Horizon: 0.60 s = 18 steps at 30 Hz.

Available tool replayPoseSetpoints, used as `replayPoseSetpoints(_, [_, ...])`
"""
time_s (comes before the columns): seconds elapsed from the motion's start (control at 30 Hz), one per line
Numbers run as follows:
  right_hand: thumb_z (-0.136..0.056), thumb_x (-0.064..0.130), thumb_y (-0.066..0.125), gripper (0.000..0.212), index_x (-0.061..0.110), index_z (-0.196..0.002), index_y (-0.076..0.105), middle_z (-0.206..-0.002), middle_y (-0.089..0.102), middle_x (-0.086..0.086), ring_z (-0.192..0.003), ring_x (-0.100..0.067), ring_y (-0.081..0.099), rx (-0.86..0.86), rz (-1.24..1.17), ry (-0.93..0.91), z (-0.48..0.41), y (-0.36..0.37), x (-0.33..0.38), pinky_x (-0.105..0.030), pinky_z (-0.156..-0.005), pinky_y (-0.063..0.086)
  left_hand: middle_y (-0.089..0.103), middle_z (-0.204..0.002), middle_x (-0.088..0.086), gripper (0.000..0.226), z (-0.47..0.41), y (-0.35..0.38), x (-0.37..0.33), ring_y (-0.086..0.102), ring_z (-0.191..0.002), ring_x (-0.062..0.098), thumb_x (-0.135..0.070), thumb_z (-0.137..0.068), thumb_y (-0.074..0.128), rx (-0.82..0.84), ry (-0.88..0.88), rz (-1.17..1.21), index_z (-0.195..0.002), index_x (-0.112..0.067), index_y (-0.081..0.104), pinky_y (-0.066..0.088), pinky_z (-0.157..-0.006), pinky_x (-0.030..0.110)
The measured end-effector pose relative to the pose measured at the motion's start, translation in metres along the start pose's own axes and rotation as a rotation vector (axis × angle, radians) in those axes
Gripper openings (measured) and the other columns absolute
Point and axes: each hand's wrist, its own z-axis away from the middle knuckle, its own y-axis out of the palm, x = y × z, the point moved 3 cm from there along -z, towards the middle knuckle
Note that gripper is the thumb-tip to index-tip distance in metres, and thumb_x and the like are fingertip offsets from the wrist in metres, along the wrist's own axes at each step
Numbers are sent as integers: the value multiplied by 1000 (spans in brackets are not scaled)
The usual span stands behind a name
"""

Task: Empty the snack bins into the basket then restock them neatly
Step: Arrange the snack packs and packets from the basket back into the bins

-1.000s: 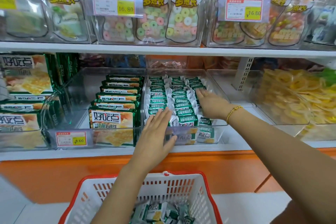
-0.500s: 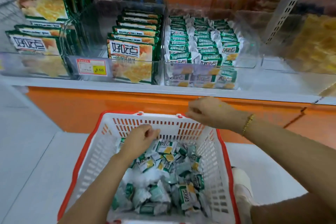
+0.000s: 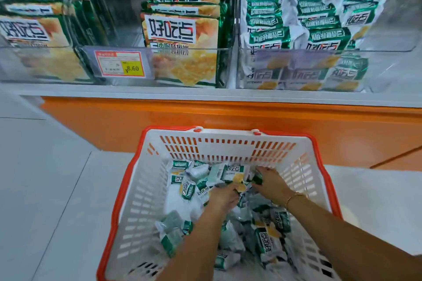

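Note:
A white basket with an orange rim [image 3: 124, 187] stands on the floor below the shelf, holding several small green-and-white snack packets [image 3: 187, 189]. Both my hands are down inside it. My left hand [image 3: 222, 198] is curled into the pile around some packets. My right hand [image 3: 271, 183], with a gold bracelet on the wrist, pinches a packet near the far wall. On the shelf above, a clear bin [image 3: 388, 68] holds tidy rows of the same packets [image 3: 319, 36].
Left of that bin, another clear bin holds large green cracker packs [image 3: 182, 41] and carries a price tag [image 3: 120, 65]. More large packs [image 3: 34, 36] fill the far-left bin. An orange base panel [image 3: 228, 116] runs under the shelf, with white floor tiles [image 3: 45, 189] around the basket.
My hands left the packet bin on the shelf and dropped into the basket. The view tilted down with them. Both hands now dig among the loose packets.

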Motion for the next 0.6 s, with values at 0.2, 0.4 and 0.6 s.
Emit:
replayPoseSetpoints(0.2, [-83, 41, 67, 74, 18, -144, 32, -143, 43, -5, -128, -28, 38, -8, 53, 28, -18, 18, -6, -33, -107, 32, 50, -45, 4, 26, -37, 0, 0, 40, -30, 8, -14, -84, 71, -189, -82, 463, -69, -4, 52, 38, -37, 15])
replayPoseSetpoints(0.4, [-83, 36, 67, 50, 15, -126, 53, -119, 62, -8, -109, -25, 56, -45, -1, 43, -21, 15, -12, -31, -89, 48, 51, -54, 9, 21, -38, 4, -2, 43, -34, 11, -6, -86, 68, -228, -128, 604, -73, -1, 53, 44, -39, 17])
replayPoseSetpoints(0.6, [-89, 23, 59, 29, 18, -65, 44, -62, 46, 4, -57, -11, 46, -109, -343, 225, -2, -12, -10, -19, -47, 31, 42, -49, 7, 15, -20, 7, -6, 34, -47, 12, -10, -92, 60, -65, -184, 585, -84, 0, 52, 53, -48, 22])
